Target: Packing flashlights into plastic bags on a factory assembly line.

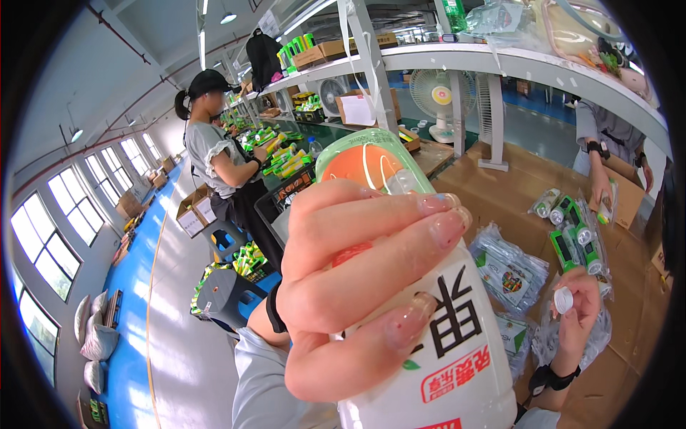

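My left hand (350,286) is raised close to the camera. Its fingers wrap round a large bottle (468,350) with a white label, a picture of an orange fruit and a clear greenish end; the bottle is tilted, and its mouth cannot be made out. Over the table at the lower right, my right hand (582,314) pinches a white round bottle cap (564,300). Close by my right hand lie several green-and-white cylindrical items (572,232) in clear bags. A stack of clear printed plastic bags (509,272) rests between the bottle and that hand.
Across the cardboard-covered table (493,187), another person's hand (602,189) holds a bagged item. A shelf (500,58) runs above the table, with a fan (441,96) behind. At left a standing person (214,150) works beside crates of green-and-yellow items (289,161).
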`<control>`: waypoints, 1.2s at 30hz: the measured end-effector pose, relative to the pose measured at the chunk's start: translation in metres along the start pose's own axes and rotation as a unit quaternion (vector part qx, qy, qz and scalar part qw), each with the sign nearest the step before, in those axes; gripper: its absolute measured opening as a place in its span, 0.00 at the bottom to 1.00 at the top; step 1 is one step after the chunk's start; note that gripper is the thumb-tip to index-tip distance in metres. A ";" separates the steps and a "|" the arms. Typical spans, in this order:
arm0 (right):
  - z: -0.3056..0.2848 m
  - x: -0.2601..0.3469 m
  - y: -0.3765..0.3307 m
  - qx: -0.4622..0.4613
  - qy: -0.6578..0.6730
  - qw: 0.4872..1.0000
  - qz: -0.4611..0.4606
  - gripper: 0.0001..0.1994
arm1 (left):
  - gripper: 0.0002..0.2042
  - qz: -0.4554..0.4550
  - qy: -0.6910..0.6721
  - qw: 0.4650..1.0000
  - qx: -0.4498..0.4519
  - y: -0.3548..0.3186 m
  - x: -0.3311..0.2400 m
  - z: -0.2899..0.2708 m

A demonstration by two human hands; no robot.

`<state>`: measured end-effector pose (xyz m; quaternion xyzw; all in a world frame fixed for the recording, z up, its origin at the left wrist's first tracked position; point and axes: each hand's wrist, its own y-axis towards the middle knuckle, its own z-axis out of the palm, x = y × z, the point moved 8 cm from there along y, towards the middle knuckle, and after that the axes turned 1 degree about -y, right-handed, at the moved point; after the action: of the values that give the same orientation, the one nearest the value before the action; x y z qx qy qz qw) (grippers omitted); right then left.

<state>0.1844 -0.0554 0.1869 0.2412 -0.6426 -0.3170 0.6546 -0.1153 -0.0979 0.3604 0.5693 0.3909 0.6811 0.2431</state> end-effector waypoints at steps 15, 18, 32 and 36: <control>0.003 0.009 0.000 0.005 0.003 1.000 -0.002 0.21 | 0.15 0.005 -0.044 0.999 -0.012 -0.007 -0.001 0.003; 0.003 0.007 -0.001 0.009 0.001 1.000 -0.001 0.20 | 0.14 0.017 -0.047 0.999 -0.013 -0.008 -0.001 0.004; 0.006 0.010 0.000 0.031 0.002 1.000 -0.005 0.19 | 0.13 0.020 -0.041 0.999 -0.007 -0.005 -0.005 0.007; 0.005 0.013 -0.001 0.027 -0.001 1.000 -0.006 0.19 | 0.13 0.017 -0.052 0.998 -0.015 -0.007 -0.006 0.008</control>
<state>0.1787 -0.0653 0.1957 0.2623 -0.6502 -0.3034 0.6453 -0.1075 -0.0962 0.3517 0.6072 0.3576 0.6602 0.2600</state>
